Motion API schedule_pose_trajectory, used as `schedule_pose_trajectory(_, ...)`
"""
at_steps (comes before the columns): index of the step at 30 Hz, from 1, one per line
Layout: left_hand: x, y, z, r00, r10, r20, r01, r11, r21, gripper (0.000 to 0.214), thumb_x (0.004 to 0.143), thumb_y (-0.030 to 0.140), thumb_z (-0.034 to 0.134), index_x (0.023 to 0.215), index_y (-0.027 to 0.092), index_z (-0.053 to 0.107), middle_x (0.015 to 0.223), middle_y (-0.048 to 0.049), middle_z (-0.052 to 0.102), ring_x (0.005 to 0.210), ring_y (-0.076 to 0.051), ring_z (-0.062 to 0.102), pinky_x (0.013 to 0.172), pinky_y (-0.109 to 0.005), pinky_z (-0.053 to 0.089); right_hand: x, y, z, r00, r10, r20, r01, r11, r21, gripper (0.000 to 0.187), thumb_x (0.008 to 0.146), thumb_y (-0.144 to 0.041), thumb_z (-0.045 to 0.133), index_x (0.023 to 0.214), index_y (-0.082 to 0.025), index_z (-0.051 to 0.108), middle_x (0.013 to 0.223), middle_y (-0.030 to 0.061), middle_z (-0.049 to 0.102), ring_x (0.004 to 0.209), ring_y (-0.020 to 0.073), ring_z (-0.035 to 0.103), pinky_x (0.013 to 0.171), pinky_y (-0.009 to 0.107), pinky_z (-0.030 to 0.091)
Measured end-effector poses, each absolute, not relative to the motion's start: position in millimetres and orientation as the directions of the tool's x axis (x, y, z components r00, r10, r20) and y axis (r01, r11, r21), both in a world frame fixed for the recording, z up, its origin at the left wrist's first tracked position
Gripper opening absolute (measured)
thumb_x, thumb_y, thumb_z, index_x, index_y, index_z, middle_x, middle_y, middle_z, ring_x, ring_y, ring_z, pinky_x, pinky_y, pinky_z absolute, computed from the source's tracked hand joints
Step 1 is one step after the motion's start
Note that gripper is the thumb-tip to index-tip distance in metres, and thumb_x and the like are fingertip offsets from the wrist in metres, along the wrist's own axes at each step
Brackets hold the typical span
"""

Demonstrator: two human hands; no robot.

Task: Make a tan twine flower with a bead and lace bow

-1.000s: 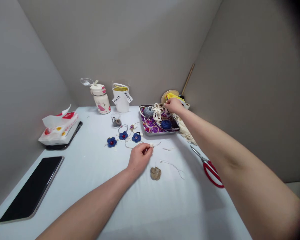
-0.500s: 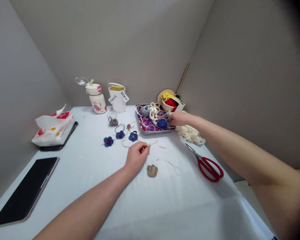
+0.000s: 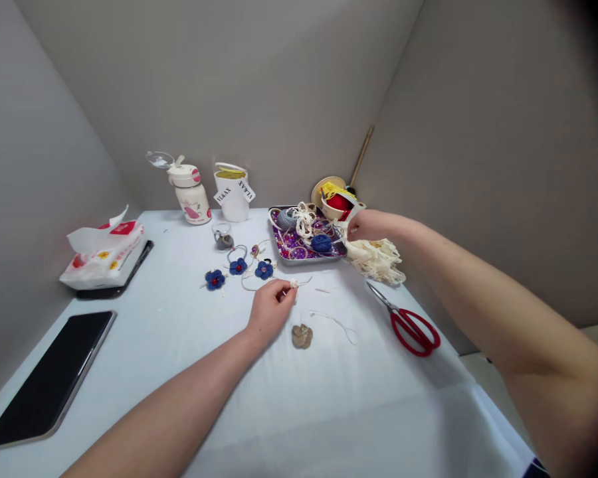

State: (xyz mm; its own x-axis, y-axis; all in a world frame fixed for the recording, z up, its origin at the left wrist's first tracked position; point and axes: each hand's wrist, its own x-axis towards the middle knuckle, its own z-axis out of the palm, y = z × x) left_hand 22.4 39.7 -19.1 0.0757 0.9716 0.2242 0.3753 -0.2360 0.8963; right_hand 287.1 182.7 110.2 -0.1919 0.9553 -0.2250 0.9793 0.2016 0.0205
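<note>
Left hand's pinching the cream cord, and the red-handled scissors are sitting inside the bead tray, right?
No: the head view shows the red-handled scissors lying on the white tabletop, outside the bead tray and to its right. The left hand is pinching the cream cord, as you said.

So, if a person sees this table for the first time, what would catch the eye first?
The metal tray of purple beads stands at the back, with the right hand at its edge. In front of it lie blue flowers, near the left hand, and red-handled scissors lie at the right.
</note>
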Motion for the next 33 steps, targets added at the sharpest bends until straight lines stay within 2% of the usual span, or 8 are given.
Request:
schedule_pose_trajectory(4, 22, 40, -20, 0.071, 0.97, 0.232, 0.38, -0.241, 0.893, 0.014, 0.082, 0.025, 0.058, 0.073, 0.018, 0.067, 0.068, 0.0005, 0.062, 0.063, -0.012, 0.052, 0.063, -0.025, 0.04, 295, 164, 120, -0.184, 0.959, -0.214, 0.982, 0.17, -0.08, 0.009, 0.076, -0.029, 0.067, 0.075, -0.022, 0.073, 0.071, 0.0008, 0.067, 0.069, 0.0166, 0.058, 0.063, 0.027, 0.041)
schedule_pose_trajectory(8, 22, 41, -19, 0.061, 0.971, 0.231, 0.371, -0.236, 0.898, 0.013, 0.081, 0.024, 0.059, 0.074, 0.018, 0.068, 0.069, 0.0004, 0.063, 0.063, -0.012, 0.052, 0.064, -0.025, 0.04, 288, 126, 119, -0.118, 0.984, -0.134, 0.921, 0.058, -0.384, 0.018, 0.077, -0.039, 0.066, 0.071, -0.022, 0.07, 0.061, -0.0023, 0.055, 0.057, 0.0128, 0.046, 0.055, 0.027, 0.035)
schedule_pose_trajectory(12, 22, 41, -19, 0.047, 0.97, 0.238, 0.358, -0.239, 0.903, 0.014, 0.081, 0.025, 0.059, 0.074, 0.018, 0.068, 0.07, 0.0002, 0.063, 0.062, -0.012, 0.052, 0.064, -0.025, 0.04, 270, 81, 96, -0.058, 0.994, -0.093, 0.724, -0.022, -0.689, 0.027, 0.076, -0.049, 0.064, 0.074, -0.023, 0.068, 0.053, -0.0045, 0.04, 0.049, 0.0103, 0.031, 0.049, 0.027, 0.027)
schedule_pose_trajectory(16, 22, 42, -21, 0.035, 0.968, 0.25, 0.354, -0.246, 0.902, 0.014, 0.081, 0.027, 0.059, 0.077, 0.018, 0.069, 0.071, 0.0001, 0.064, 0.063, -0.013, 0.052, 0.063, -0.025, 0.04, 258, 55, 58, -0.011, 0.992, -0.124, 0.497, -0.102, -0.862, 0.03, 0.074, -0.053, 0.065, 0.079, -0.023, 0.068, 0.059, -0.0032, 0.045, 0.054, 0.0112, 0.037, 0.051, 0.026, 0.034)
schedule_pose_trajectory(19, 21, 42, -22, 0.034, 0.963, 0.266, 0.359, -0.26, 0.896, 0.014, 0.081, 0.028, 0.06, 0.078, 0.018, 0.069, 0.072, -0.0004, 0.065, 0.065, -0.013, 0.054, 0.065, -0.025, 0.042, 258, 45, 37, 0.006, 0.989, -0.149, 0.439, -0.136, -0.888, 0.03, 0.074, -0.053, 0.065, 0.078, -0.023, 0.069, 0.062, -0.0023, 0.047, 0.055, 0.0115, 0.037, 0.052, 0.026, 0.035)
schedule_pose_trajectory(24, 21, 39, -20, 0.053, 0.952, 0.303, 0.37, -0.3, 0.879, 0.013, 0.082, 0.026, 0.06, 0.08, 0.018, 0.07, 0.075, -0.0008, 0.066, 0.067, -0.013, 0.055, 0.067, -0.025, 0.043, 259, 31, 25, -0.077, 0.983, -0.166, 0.531, -0.101, -0.841, 0.03, 0.077, -0.051, 0.063, 0.08, -0.023, 0.07, 0.071, -0.0002, 0.056, 0.059, 0.0122, 0.041, 0.054, 0.026, 0.033)
schedule_pose_trajectory(29, 22, 37, -17, 0.066, 0.946, 0.317, 0.389, -0.317, 0.865, 0.012, 0.083, 0.025, 0.059, 0.08, 0.018, 0.069, 0.077, -0.0013, 0.067, 0.069, -0.014, 0.057, 0.069, -0.026, 0.045, 256, 25, 24, -0.121, 0.982, -0.145, 0.626, -0.038, -0.779, 0.032, 0.08, -0.053, 0.06, 0.081, -0.022, 0.07, 0.061, -0.0026, 0.049, 0.056, 0.012, 0.037, 0.053, 0.026, 0.027)
schedule_pose_trajectory(33, 22, 39, -18, 0.074, 0.939, 0.335, 0.416, -0.334, 0.846, 0.011, 0.082, 0.022, 0.059, 0.082, 0.018, 0.07, 0.08, -0.0015, 0.069, 0.071, -0.013, 0.059, 0.071, -0.025, 0.046, 252, 24, 25, -0.12, 0.985, -0.121, 0.625, -0.02, -0.78, 0.03, 0.079, -0.05, 0.062, 0.079, -0.022, 0.07, 0.06, -0.0032, 0.047, 0.056, 0.0116, 0.036, 0.053, 0.026, 0.026)
